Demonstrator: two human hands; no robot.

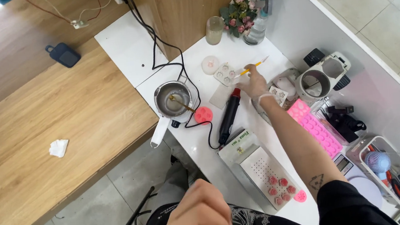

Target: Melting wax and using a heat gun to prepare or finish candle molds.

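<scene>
- The right hand (pixel 257 84), in a thin clear glove, is stretched across the white table (pixel 199 156) and is closed around a thin yellow stick with a white tip (pixel 252 67).
- The stick is held low over the table, and its far end points up and to the right; its near end lies just beside a clear mold sheet with round cavities (pixel 225 73).
- The left hand (pixel 198 214) is kept close to the body at the bottom of the view; it is loosely curled, and whether something is held in it cannot be told.
- A black heat gun with a red nozzle (pixel 229 112) lies just under the right wrist, with its nozzle toward the hand.
- To the left, a small metal melting pot with a white handle (pixel 173 100) stands with a stirrer left inside, and a pink round mold (pixel 203 115) lies beside it.
- A long pink silicone mold (pixel 315 129) lies on the outer side of the right forearm.
- It is judged that the stick should be gripped near its middle and moved slowly, so that only the chosen cavity is touched.
- The wrist is better kept raised, because the heat gun below may be knocked.
</scene>
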